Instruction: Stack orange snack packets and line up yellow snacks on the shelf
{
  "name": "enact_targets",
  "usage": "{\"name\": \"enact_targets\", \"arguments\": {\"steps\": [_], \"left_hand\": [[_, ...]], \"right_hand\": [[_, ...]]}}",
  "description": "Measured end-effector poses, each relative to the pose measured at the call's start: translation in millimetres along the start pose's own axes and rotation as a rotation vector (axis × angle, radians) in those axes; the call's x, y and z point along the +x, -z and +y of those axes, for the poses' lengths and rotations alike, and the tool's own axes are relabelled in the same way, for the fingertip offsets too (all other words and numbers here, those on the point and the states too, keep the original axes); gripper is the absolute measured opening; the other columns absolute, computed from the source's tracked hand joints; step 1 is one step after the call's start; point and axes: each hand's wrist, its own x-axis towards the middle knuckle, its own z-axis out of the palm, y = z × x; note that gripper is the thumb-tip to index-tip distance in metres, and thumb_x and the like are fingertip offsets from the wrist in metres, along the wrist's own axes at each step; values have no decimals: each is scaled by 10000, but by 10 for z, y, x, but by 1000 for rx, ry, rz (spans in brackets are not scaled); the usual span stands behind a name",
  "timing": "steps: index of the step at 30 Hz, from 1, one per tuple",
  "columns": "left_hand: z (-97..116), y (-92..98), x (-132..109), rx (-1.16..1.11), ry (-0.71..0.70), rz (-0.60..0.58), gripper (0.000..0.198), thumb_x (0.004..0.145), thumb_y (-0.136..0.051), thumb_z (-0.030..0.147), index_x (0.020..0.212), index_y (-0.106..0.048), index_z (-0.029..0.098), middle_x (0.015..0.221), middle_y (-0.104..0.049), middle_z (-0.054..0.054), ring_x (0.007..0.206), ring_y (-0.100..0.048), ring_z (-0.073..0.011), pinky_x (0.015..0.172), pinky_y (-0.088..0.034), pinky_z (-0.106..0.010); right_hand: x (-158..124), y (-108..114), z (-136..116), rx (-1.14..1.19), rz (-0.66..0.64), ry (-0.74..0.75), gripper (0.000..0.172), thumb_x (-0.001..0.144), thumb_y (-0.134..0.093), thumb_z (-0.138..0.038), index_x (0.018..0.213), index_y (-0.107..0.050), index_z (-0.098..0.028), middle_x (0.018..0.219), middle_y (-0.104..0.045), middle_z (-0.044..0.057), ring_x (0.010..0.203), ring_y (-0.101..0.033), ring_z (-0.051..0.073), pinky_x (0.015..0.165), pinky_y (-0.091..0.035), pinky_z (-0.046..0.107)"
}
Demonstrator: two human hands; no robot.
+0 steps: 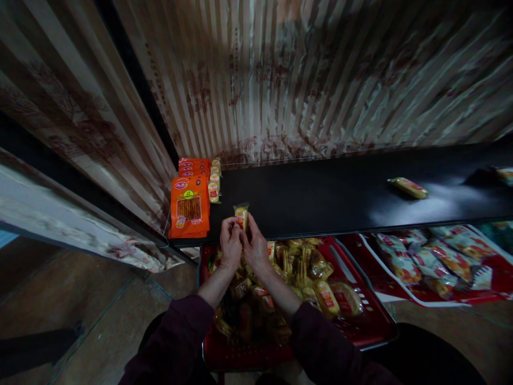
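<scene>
Near the front edge of the black shelf (304, 198), a small yellow packaged snack cake (241, 214) stands upright between my two hands. My left hand (231, 243) grips its left side with bent fingers, and my right hand (255, 246) grips its right side. The lower part of the packet is hidden behind the fingers. Just left of it on the shelf is a row of similar packaged cakes (214, 187). Beside that row stand orange snack bags (189, 208) with a clear window. Below my hands, a red basket (372, 326) holds many yellow packets.
One yellow packet (409, 187) lies alone on the right part of the shelf. A second red basket (497, 294) with white-and-red packages (436, 262) sits at the lower right. A striped, creased sheet (288, 80) backs the shelf, and a black post (136, 75) rises at left.
</scene>
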Motion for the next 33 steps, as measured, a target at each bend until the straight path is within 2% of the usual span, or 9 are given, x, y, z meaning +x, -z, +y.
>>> {"name": "enact_targets", "arguments": {"steps": [6, 11, 15, 20, 25, 33], "left_hand": [[-9, 1, 3, 12, -9, 16, 152, 799, -470, 192, 901, -582, 203, 974, -632, -44, 943, -576, -165, 888, -434, -295], [-50, -2, 36, 44, -41, 20, 244, 788, -445, 135, 963, -601, 203, 1063, -639, -62, 1037, -574, -177, 967, -415, -327], [-83, 8, 85, 96, -96, 35, 310, 759, -448, 85, 1000, -608, 197, 1100, -634, -69, 1083, -560, -185, 1012, -392, -349], [-91, 29, 145, 94, -103, 45, 328, 769, -450, 85, 1040, -598, 194, 1118, -629, -69, 1082, -565, -179, 1011, -397, -342], [-73, 51, 227, 91, -106, 65, 318, 786, -456, 95, 1056, -586, 199, 1130, -626, -71, 1067, -572, -174, 997, -412, -334], [-109, 128, 415, 280, -206, 115, 314, 796, -444, 91, 1071, -580, 158, 1107, -596, -103, 1065, -566, -181, 983, -437, -368]], "right_hand": [[44, -28, 20, 12, 0, 11, 479, 915, -426, -368, 1356, -456, -183, 1297, -583, 116, 1173, -558, 238, 1004, -437, 417], [123, -37, 33, -55, 23, 39, 429, 918, -408, -363, 1288, -534, -186, 1137, -641, 126, 1035, -599, 233, 920, -478, 405], [176, -61, 50, -88, 43, 44, 397, 907, -421, -365, 1215, -596, -185, 1082, -623, 129, 1002, -588, 233, 899, -480, 401], [232, -98, 46, -113, 30, 26, 390, 900, -430, -368, 1204, -599, -192, 1029, -630, 113, 959, -595, 232, 862, -489, 392], [314, -155, 41, -164, 36, 7, 418, 885, -444, -367, 1237, -561, -172, 1111, -642, 131, 985, -605, 245, 874, -482, 413], [471, -325, 15, -128, 16, -22, 422, 862, -475, -352, 1236, -542, -169, 1083, -667, 112, 938, -633, 213, 864, -491, 375]]}}
